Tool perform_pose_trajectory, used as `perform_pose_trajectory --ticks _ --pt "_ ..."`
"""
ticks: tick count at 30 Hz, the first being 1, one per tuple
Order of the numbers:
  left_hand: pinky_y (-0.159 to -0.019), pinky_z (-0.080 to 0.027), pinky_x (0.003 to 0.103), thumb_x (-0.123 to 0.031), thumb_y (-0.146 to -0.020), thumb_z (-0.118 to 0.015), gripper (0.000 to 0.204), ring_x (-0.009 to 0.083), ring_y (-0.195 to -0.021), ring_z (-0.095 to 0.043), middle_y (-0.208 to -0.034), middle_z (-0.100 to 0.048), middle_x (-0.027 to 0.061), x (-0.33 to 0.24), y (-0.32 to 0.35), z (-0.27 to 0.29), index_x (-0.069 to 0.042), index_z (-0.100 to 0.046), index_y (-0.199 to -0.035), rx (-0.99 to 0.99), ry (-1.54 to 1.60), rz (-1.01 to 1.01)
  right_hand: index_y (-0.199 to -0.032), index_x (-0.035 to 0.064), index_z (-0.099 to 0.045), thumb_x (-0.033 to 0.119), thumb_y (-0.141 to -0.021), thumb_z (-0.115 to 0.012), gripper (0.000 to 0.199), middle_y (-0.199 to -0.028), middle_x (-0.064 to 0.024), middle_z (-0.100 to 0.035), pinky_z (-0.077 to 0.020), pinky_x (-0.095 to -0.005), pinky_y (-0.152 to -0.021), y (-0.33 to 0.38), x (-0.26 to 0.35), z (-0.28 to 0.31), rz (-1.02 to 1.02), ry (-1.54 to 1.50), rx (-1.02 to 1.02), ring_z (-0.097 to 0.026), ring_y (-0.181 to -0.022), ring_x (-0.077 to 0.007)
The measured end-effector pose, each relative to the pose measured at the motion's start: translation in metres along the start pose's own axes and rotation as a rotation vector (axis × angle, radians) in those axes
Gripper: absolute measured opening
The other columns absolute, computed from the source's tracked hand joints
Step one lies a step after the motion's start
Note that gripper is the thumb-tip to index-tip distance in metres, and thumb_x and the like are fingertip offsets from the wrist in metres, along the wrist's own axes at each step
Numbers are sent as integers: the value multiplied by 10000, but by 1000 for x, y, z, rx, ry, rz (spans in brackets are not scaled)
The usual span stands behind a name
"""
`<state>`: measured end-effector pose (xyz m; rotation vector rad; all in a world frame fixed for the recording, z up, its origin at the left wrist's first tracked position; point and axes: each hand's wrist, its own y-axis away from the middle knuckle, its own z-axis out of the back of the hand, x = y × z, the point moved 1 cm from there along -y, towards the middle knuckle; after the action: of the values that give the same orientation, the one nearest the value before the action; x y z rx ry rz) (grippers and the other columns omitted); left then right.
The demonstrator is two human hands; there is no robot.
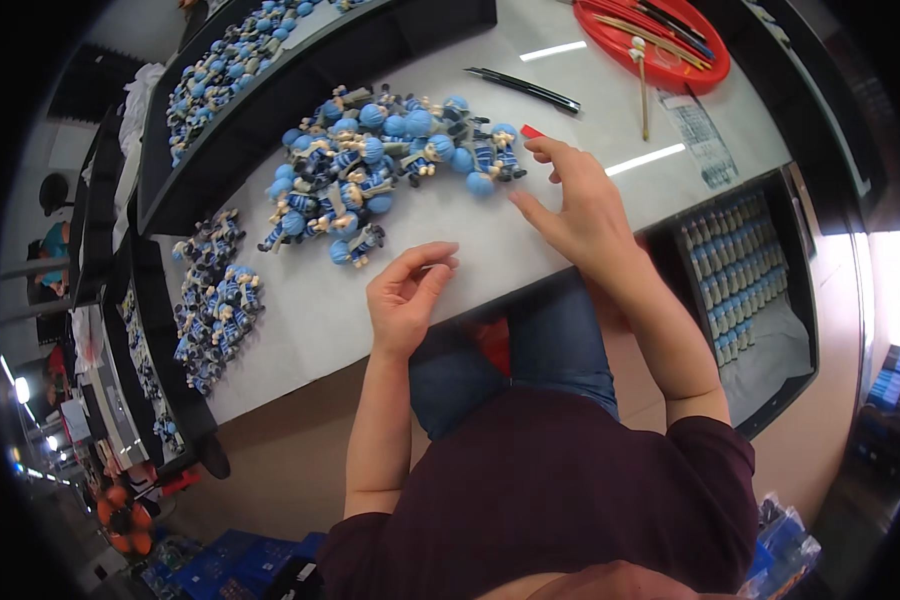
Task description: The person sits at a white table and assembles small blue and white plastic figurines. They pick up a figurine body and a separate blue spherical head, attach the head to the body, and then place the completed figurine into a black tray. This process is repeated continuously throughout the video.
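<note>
We are reaching our spread right hand (580, 215) toward the pile of blue figurines (385, 170) on the white bench (490, 250), while our left hand (405, 295) is hovering loosely curled, empty.

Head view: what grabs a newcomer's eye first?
The big heap of blue-capped figurines in the middle of the white table, with a smaller cluster at its left end. Next, the two bare hands near the table's front edge: the left hand curled and empty, the right hand spread by the heap's right side. A red tray of brushes sits at the far right.
</note>
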<state>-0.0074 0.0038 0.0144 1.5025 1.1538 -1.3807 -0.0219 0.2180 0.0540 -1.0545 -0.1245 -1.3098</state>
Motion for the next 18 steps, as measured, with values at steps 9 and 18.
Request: perform_pose_trajectory --ticks 9,18 --pt "-766 -473 262 39 -819 -503 200 156 -880 -579 -1002 -598 125 3 1 6 50 -576 -1005 31 86 5 -844 -26 -616 -8 -743 -606 103 -794 -132 -623 -498 -274 -652 6 -10 -25 -214 -204 25 -627 -704 -195" --pt "-784 -476 291 -64 -881 -460 251 187 -914 -573 -1044 -579 140 1 1 16 30 -521 -1106 13 300 55 -823 -32 -624 -96 -679 -624 158 -795 -112 -630 -494 -248 -659 37 23 -26 -40 -264 -141 -619 -718 -164"
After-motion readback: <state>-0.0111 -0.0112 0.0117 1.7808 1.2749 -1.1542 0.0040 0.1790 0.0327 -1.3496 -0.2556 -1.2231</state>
